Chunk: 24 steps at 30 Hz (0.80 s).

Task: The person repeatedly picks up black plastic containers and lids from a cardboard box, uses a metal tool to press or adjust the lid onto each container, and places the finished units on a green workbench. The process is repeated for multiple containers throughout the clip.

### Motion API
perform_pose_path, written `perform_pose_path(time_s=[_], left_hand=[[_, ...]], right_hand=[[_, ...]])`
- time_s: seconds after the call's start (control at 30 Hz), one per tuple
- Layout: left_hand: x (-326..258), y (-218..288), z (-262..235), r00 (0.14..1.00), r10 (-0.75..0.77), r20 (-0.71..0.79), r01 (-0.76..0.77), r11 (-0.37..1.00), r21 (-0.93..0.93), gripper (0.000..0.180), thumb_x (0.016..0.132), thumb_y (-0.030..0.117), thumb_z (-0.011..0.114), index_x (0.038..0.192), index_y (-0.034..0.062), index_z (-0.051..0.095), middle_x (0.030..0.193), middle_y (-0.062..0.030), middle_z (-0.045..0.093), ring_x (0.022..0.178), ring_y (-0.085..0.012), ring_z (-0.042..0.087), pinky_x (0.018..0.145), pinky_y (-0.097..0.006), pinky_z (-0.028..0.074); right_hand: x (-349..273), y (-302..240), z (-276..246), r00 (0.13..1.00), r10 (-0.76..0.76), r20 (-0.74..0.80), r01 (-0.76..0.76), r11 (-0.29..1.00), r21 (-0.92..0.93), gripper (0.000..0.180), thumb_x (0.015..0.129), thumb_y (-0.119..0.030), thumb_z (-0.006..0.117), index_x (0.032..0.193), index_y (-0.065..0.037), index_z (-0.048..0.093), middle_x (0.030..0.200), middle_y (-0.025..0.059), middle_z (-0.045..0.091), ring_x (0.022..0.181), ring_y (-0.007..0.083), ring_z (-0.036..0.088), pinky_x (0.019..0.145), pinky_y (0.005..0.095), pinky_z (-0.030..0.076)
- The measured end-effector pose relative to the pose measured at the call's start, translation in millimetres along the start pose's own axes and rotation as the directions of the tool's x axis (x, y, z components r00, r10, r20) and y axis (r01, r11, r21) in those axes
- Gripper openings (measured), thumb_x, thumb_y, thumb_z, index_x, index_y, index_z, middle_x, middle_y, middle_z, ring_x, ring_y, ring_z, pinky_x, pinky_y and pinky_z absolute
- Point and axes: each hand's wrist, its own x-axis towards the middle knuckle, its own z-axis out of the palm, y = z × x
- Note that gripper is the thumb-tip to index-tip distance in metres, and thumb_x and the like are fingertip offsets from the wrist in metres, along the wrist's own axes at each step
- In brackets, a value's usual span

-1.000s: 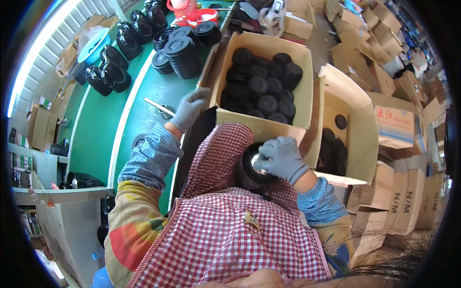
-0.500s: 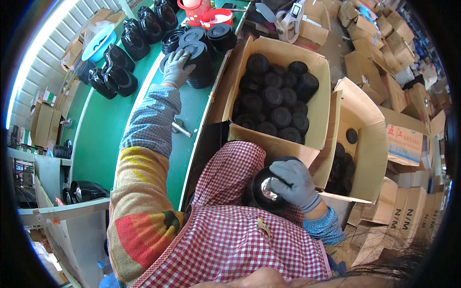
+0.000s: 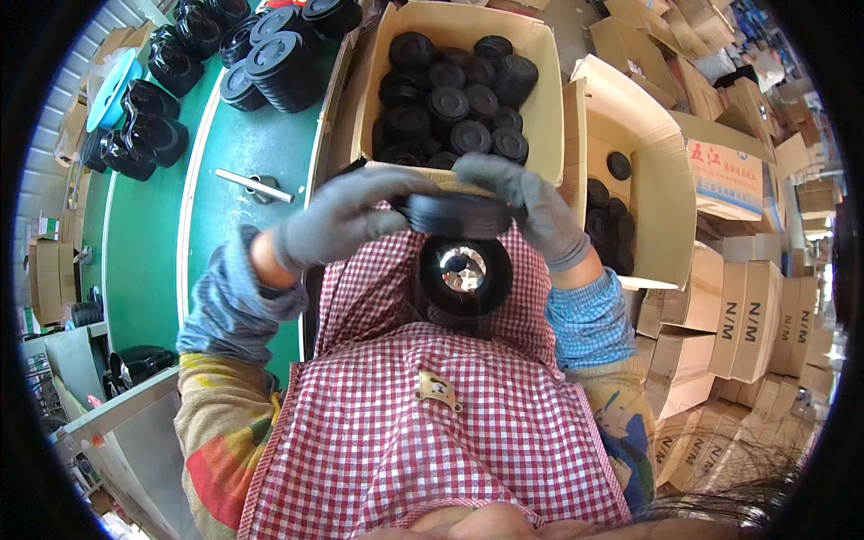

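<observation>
Hand (image 3: 346, 220), left, grey-gloved, is seen clenched on the left rim of a flat black round cap (image 3: 454, 214); the fingers are wrapped over its top edge. Hand (image 3: 531, 211), right, also grey-gloved, is closed on the right rim of the same cap. The cap is thus held between both hands, level, in front of the chest and above the lap, just short of the near wall of the large cardboard box.

Left to right, the following is noted. Along the far left edge of the green surface (image 3: 153, 270), glossy black moulded housings (image 3: 144, 135) are lined up. Stacks of black lids (image 3: 279, 63) stand at the far end of the surface. A short metal rod (image 3: 256, 185) lies on the green surface, well apart from the left hand. A red-checked apron (image 3: 432, 432) covers the lap. Directly under the held cap, a black round part with a shiny centre (image 3: 463, 270) rests against the apron; whether cap and part touch cannot be told. The open cardboard box (image 3: 549, 108) beyond the hands is filled with black caps (image 3: 450, 99). To its right, a second open box (image 3: 657, 180) contains fewer black caps. Closed cartons (image 3: 747, 315) are stacked at the far right.
</observation>
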Motion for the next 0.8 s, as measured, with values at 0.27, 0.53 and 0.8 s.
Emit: perform_pose_path(time_s=[0.27, 0.53, 0.8], left_hand=[[-8, -27, 94, 0.993, 0.003, -0.117, -0.040, 0.947, -0.319, 0.045, 0.108, 0.033, 0.042, 0.131, -0.0021, 0.060, 0.132, -0.0177, 0.061, 0.131, -0.0325, 0.053, 0.114, -0.042, 0.036], [-12, -45, 115, 0.959, 0.214, -0.188, -0.209, 0.977, 0.048, 0.023, 0.099, 0.013, 0.055, 0.105, -0.0008, 0.073, 0.114, -0.0172, 0.069, 0.117, -0.0346, 0.063, 0.105, -0.044, 0.049], [-18, -56, 116, 0.962, 0.245, -0.124, -0.235, 0.968, 0.091, 0.029, 0.100, 0.012, 0.047, 0.107, -0.0024, 0.071, 0.119, -0.0188, 0.067, 0.125, -0.0371, 0.058, 0.114, -0.049, 0.040]], right_hand=[[-66, 29, 25, 0.978, -0.116, -0.174, 0.091, 0.985, -0.146, 0.045, 0.104, -0.037, 0.055, 0.102, 0.003, 0.076, 0.120, 0.0165, 0.070, 0.117, 0.0265, 0.062, 0.110, 0.0398, 0.041], [-72, 43, 27, 0.914, -0.406, -0.009, 0.352, 0.804, -0.478, 0.007, 0.087, -0.012, 0.074, 0.083, -0.005, 0.073, 0.111, 0.0121, 0.073, 0.110, 0.0268, 0.067, 0.115, 0.0483, 0.037], [-65, 50, 25, 0.901, -0.433, 0.024, 0.387, 0.779, -0.494, 0.019, 0.082, -0.008, 0.078, 0.073, -0.005, 0.062, 0.110, 0.0123, 0.072, 0.109, 0.0291, 0.067, 0.110, 0.0489, 0.042]])
